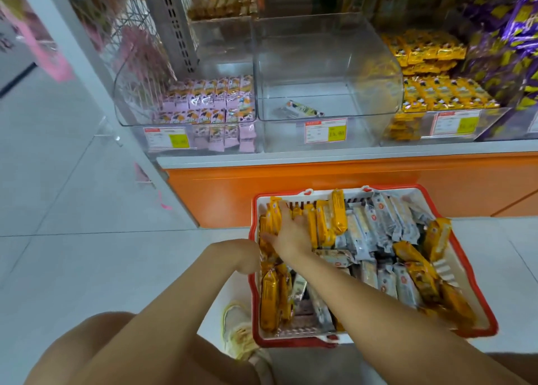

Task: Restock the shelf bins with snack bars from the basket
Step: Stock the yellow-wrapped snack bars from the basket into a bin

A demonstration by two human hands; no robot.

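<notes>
Snack bars fill the basket; middle bin holds one

A pale tiled floor, an orange cabinet front, a grey perforated upright, price labels, and a yellowish shoe beside a bare knee.

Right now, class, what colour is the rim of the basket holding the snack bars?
Red, around a white body. The basket rim shows best in the head view, the only one.
</notes>
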